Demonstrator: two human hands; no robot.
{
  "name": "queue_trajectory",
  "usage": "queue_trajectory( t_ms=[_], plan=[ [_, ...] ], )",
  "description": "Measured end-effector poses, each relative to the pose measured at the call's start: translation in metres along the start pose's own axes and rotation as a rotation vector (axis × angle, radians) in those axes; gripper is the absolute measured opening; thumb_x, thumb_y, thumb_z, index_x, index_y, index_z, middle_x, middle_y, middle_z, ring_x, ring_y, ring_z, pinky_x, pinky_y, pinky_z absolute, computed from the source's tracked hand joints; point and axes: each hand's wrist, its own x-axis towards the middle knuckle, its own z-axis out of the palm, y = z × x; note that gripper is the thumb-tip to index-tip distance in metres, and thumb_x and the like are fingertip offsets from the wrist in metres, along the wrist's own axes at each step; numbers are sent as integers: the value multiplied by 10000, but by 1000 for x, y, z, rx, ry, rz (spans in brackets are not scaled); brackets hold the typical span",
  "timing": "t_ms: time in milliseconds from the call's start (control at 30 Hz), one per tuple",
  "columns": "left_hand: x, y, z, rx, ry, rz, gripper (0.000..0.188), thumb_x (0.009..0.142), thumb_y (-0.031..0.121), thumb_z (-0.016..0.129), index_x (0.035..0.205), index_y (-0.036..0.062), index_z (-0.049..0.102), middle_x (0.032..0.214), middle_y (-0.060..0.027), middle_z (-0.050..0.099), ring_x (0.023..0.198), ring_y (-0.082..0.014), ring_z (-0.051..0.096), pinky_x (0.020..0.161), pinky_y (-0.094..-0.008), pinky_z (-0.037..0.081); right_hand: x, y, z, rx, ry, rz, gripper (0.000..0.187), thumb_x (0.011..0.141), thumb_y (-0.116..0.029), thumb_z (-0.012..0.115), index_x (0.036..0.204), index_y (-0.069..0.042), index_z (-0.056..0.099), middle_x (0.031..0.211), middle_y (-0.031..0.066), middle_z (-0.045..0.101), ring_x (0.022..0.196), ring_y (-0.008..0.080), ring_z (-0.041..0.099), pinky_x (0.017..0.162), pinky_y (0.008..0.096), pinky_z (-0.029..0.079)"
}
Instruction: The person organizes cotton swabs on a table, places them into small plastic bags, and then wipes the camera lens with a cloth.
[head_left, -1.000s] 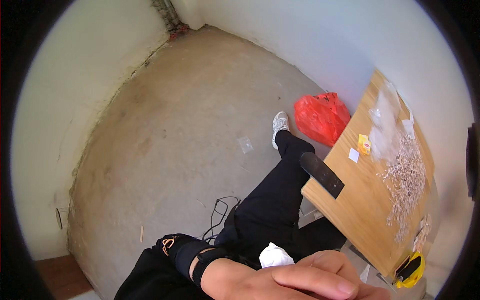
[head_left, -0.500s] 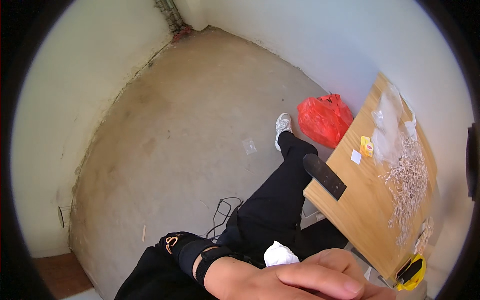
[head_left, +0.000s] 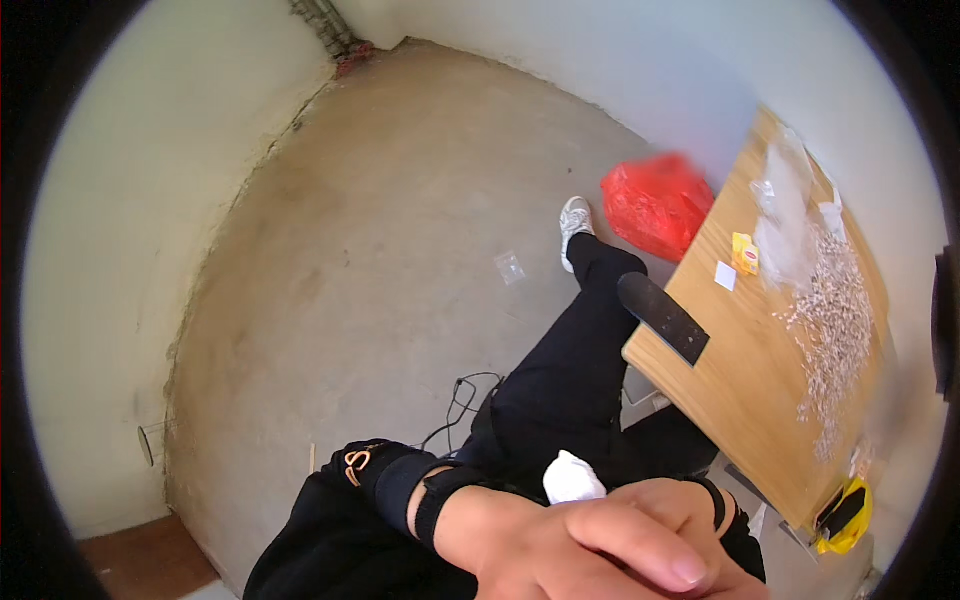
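Folds bare left hand (head_left: 545, 555) over bare right hand (head_left: 670, 495) with curled fingers (head_left: 640, 545); cannot tell if gripping the crumpled white wad (head_left: 573, 478) showing just beyond, about equally near both, with long axis partly hidden.

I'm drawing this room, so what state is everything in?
Right hand: partly covered
Left hand: overlapping it
White wad: crumpled; whether held, can't tell
Red bag: bulging, top blurred
White shoe: on a foot
Black cable: loosely looped
Black strip: overhanging the table's edge
Clear plastic: rumpled
Pale bits: spread loosely
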Motion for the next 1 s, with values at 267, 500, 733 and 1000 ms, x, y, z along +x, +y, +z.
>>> queue_trajectory(
  t_ms=[267, 500, 733, 1000],
  plan=[
    [-4, -4, 30, 180, 117, 88, 148, 922, 290, 578, 952, 190, 683, 903, 33, 626, 880, -82, 533, 914, -271, 304, 5, -4, -5, 15, -47, -35, 74, 858, -124, 552, 912, -106, 600, 872, 48, 578, 859, 221, 537, 809, 334, 432],
    [-5, -3, 12, 203, -127, -13, 149, 883, 372, 622, 938, 243, 670, 992, -11, 613, 888, -58, 486, 989, -240, 281, 8, -7, -11, 32, -34, -53, 96, 859, -126, 552, 934, -93, 601, 879, 59, 585, 847, 229, 544, 797, 341, 439],
    [-8, 27, 40, 260, 118, -227, 300, 907, 409, 575, 908, 124, 668, 983, -93, 619, 808, -122, 545, 1012, -275, 278, 10, -21, -11, 26, -51, -80, 120, 859, -129, 552, 957, -80, 602, 885, 70, 593, 835, 237, 551, 784, 348, 446],
    [5, 6, -33, 439, -341, -13, 204, 880, 209, 608, 986, 35, 613, 998, -116, 596, 940, -241, 584, 860, -408, 422, 25, -14, -32, 59, -100, -108, 149, 859, -132, 552, 983, -66, 602, 892, 83, 601, 822, 247, 559, 770, 357, 454]
  ],
)
